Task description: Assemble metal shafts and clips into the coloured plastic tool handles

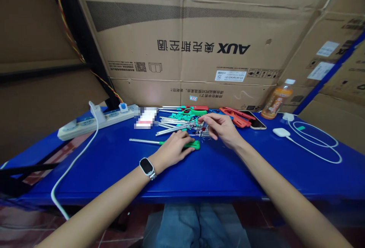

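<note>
On the blue table, a long-nosed lighter point(194, 145) with a green handle lies flat, its metal tube pointing left. My left hand point(176, 147), with a watch at the wrist, is closed over that handle and presses it to the table. Just right of it and slightly raised, my right hand point(219, 128) pinches a small screwdriver point(204, 126) with a red and clear handle, its tip pointing down near the lighter's handle end. Behind both hands lies a pile of metal lighter tubes point(171, 128) and teal plastic parts point(179, 116); my fingers hide some of it.
Red handle shells point(238, 118) lie at the back right beside a phone point(258, 120) and an orange drink bottle point(277, 101). A white charger case point(281, 132) with a looped cable is farther right. On the left stand a power strip point(82, 125) and its cable. Cardboard point(199, 19) walls the back.
</note>
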The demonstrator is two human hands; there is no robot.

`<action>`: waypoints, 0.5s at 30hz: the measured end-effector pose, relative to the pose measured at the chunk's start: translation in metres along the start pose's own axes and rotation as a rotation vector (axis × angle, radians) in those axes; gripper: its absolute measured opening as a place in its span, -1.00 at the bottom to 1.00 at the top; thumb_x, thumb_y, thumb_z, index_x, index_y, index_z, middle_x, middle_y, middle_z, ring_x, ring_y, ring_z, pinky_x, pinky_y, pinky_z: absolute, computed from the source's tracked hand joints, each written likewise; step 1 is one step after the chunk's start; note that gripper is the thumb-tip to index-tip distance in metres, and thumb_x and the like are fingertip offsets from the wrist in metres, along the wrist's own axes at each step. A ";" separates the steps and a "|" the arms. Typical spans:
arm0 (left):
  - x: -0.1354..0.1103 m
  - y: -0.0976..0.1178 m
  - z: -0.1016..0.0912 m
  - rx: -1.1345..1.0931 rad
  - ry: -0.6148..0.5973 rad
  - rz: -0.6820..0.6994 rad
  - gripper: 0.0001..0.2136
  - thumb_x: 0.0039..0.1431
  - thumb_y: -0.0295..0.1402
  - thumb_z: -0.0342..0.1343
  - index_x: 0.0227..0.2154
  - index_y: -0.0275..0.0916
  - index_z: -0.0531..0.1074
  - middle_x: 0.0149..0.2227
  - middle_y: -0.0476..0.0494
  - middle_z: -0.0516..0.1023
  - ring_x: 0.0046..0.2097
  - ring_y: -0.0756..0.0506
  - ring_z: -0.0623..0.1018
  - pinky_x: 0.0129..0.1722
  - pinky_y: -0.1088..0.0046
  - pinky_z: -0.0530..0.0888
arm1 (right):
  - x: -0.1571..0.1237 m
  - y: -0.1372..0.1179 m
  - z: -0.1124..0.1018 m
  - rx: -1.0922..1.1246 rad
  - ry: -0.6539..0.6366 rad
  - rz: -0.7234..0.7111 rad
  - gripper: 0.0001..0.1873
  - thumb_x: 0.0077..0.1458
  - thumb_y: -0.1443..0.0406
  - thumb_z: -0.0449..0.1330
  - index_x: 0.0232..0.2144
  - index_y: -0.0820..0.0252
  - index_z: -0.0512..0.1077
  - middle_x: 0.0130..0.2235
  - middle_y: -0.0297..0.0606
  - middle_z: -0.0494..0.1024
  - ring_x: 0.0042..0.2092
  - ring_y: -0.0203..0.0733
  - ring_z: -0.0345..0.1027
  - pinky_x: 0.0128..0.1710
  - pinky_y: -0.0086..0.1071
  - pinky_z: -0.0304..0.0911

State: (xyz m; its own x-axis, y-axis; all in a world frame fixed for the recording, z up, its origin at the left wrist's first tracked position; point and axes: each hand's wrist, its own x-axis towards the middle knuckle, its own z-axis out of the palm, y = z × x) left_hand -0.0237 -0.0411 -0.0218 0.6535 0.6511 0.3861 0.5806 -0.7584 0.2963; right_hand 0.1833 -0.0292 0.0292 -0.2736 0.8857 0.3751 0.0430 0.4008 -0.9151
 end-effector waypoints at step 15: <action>-0.002 0.005 0.002 0.050 -0.004 -0.035 -0.69 0.35 -0.25 0.00 0.02 -0.28 0.48 -0.17 -0.26 0.44 -0.09 -0.23 0.42 -0.04 0.17 0.42 | 0.001 0.008 0.005 0.174 -0.006 0.017 -0.56 0.12 -0.04 0.21 -0.19 0.21 0.46 -0.34 -0.31 0.52 -0.62 -0.45 0.30 -0.69 -0.52 0.14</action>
State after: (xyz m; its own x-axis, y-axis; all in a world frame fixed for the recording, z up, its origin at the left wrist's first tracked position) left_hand -0.0212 -0.0468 -0.0230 0.6344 0.6775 0.3723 0.6267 -0.7327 0.2653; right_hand 0.1782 -0.0262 0.0217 -0.2798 0.8906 0.3587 -0.1194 0.3384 -0.9334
